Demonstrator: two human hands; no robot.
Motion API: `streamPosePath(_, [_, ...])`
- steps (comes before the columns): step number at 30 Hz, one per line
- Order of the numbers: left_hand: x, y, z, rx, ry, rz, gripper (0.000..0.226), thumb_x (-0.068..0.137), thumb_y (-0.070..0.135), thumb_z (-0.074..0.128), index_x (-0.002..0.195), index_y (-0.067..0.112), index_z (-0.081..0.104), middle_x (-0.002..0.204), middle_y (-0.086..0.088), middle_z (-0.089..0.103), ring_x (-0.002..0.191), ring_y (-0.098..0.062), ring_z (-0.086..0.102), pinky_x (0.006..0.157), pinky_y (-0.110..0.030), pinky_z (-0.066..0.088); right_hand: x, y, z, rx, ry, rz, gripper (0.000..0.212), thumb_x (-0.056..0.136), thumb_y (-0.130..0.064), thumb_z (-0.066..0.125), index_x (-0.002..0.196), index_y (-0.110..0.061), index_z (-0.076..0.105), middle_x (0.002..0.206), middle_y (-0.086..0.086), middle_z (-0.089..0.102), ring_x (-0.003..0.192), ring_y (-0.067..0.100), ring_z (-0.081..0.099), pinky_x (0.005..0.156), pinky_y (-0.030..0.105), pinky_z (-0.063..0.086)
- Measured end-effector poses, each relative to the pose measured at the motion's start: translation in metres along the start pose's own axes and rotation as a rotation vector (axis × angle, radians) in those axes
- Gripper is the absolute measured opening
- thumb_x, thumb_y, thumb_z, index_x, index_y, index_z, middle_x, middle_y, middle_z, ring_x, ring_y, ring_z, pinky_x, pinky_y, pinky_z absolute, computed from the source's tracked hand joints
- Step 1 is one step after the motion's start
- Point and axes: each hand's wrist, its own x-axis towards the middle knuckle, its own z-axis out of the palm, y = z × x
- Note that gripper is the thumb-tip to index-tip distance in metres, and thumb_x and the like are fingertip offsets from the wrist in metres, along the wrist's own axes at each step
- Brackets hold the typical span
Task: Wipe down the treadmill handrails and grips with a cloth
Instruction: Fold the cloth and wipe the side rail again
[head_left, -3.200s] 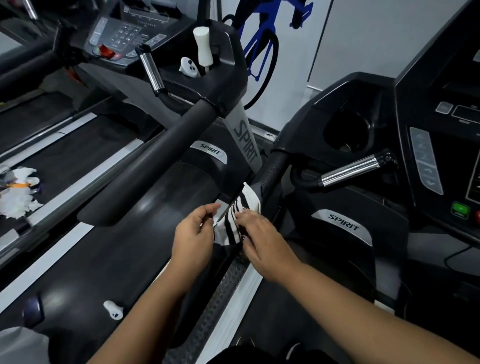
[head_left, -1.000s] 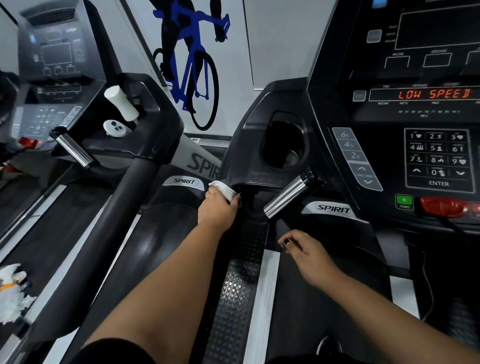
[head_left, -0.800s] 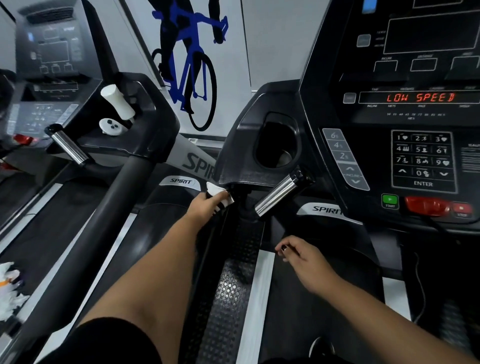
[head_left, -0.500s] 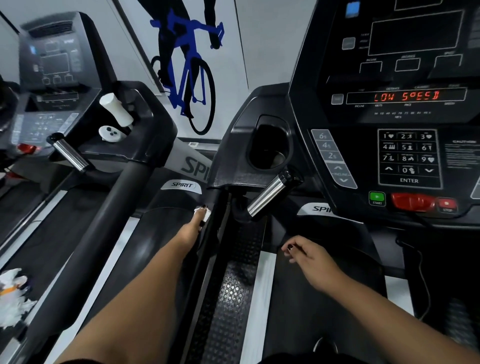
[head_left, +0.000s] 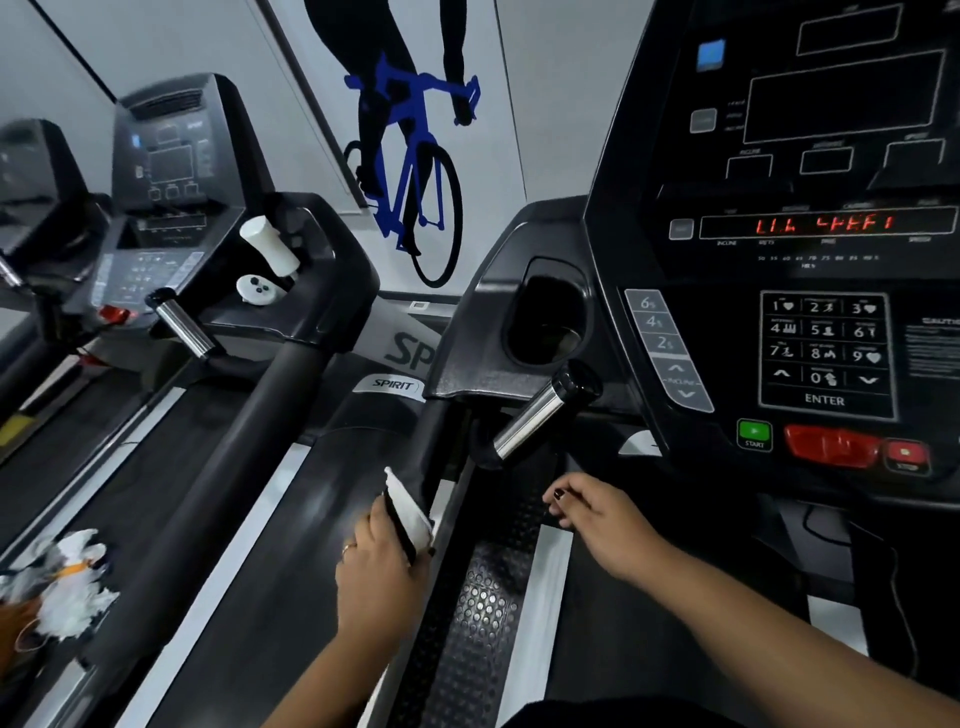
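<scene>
The left hand (head_left: 382, 564) has its fingers curled round a folded white cloth with black stripes (head_left: 410, 512) and presses it against the black padded side handrail (head_left: 435, 457) of the treadmill, which runs up and away just beyond the fingertips. The right hand (head_left: 605, 522) hangs empty with its fingers loosely curled; the short chrome cylindrical grip (head_left: 537, 418) is just above and ahead of them, untouched.

Bare forearms (head_left: 737, 613), ring (head_left: 349, 546) on left hand (head_left: 382, 569), dark nail polish (head_left: 558, 493) on right hand (head_left: 600, 525)
</scene>
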Motion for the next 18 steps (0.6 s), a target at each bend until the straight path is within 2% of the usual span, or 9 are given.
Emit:
streamPosePath(3, [-0.001,0.006,0.011,0.113,0.060,0.068,0.097,0.069,0.035,0.080,0.147,0.007,0.030,0.143,-0.010,0.043,0.117,-0.034,0.055,0.087,-0.047,0.050,0.004,0.005,0.002,-0.009,-0.029,0.013,0.019,0.099,-0.013,0.048,0.094,-0.020,0.065,0.091,-0.002,0.066,0.090,0.012,0.064,0.087,0.033,0.054])
streamPosePath(8, [0.033,0.027,0.008,0.176,0.102,0.186,0.095,0.068,0.027,0.080,0.147,0.001,0.033,0.144,-0.017,0.046,0.116,-0.035,0.058,0.089,-0.042,0.052,0.003,0.017,0.010,-0.055,-0.102,0.001,0.020,0.098,-0.015,0.049,0.092,-0.024,0.065,0.090,-0.003,0.067,0.090,0.012,0.065,0.087,0.040,0.053])
streamPosePath(12, [0.071,0.044,-0.002,0.069,0.014,0.210,0.088,0.087,0.028,0.063,0.155,0.010,0.010,0.159,-0.010,0.021,0.136,-0.034,0.038,0.105,-0.041,0.039,0.004,0.017,0.012,-0.085,-0.116,-0.005,0.021,0.098,-0.014,0.050,0.091,-0.026,0.065,0.090,-0.005,0.067,0.088,0.007,0.063,0.088,0.039,0.052])
streamPosePath(15, [0.092,0.051,-0.006,-0.001,-0.022,0.248,0.089,0.090,0.035,0.060,0.156,0.017,0.004,0.162,-0.004,0.010,0.139,-0.036,0.032,0.108,-0.043,0.038,0.007,0.016,0.008,-0.075,-0.083,0.035,0.023,0.098,-0.016,0.051,0.088,-0.031,0.065,0.089,-0.005,0.067,0.088,0.006,0.064,0.088,0.038,0.053])
streamPosePath(18, [0.107,0.058,-0.008,-0.030,-0.033,0.289,0.084,0.092,0.028,0.051,0.156,0.017,-0.003,0.164,-0.004,0.002,0.143,-0.036,0.026,0.111,-0.042,0.034,0.008,0.019,0.005,-0.051,-0.027,0.079,0.021,0.098,-0.017,0.051,0.089,-0.030,0.066,0.089,-0.006,0.068,0.089,0.003,0.064,0.088,0.037,0.054])
